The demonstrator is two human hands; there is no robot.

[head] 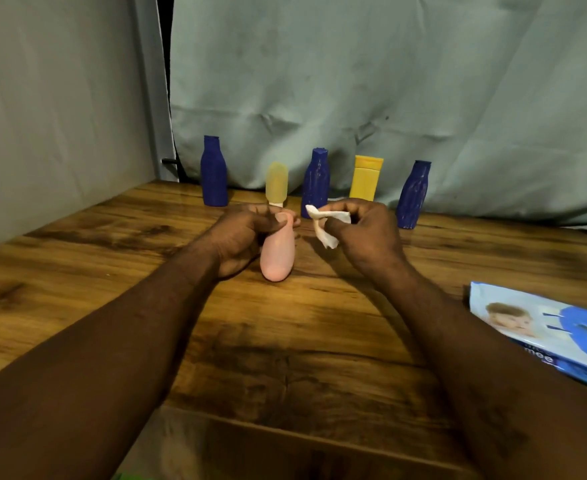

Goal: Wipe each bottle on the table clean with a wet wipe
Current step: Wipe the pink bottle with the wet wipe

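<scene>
My left hand (pixel 240 237) grips a pink bottle (pixel 278 254) by its far end, the rounded end pointing toward me just above the wooden table (pixel 285 341). My right hand (pixel 364 233) pinches a crumpled white wet wipe (pixel 325 225) just right of the pink bottle, not touching it. Behind the hands stands a row of bottles: a dark blue bottle (pixel 214 172) at the left, a pale yellow bottle (pixel 277 183), a second dark blue bottle (pixel 316 181), a bright yellow bottle (pixel 366 178) and a third dark blue bottle (pixel 413 195) at the right.
A blue pack of wet wipes (pixel 544 334) lies at the table's right edge. A grey-green cloth backdrop (pixel 354 81) hangs right behind the bottles, and a wall (pixel 60 116) bounds the left side. The table's front edge runs near my forearms.
</scene>
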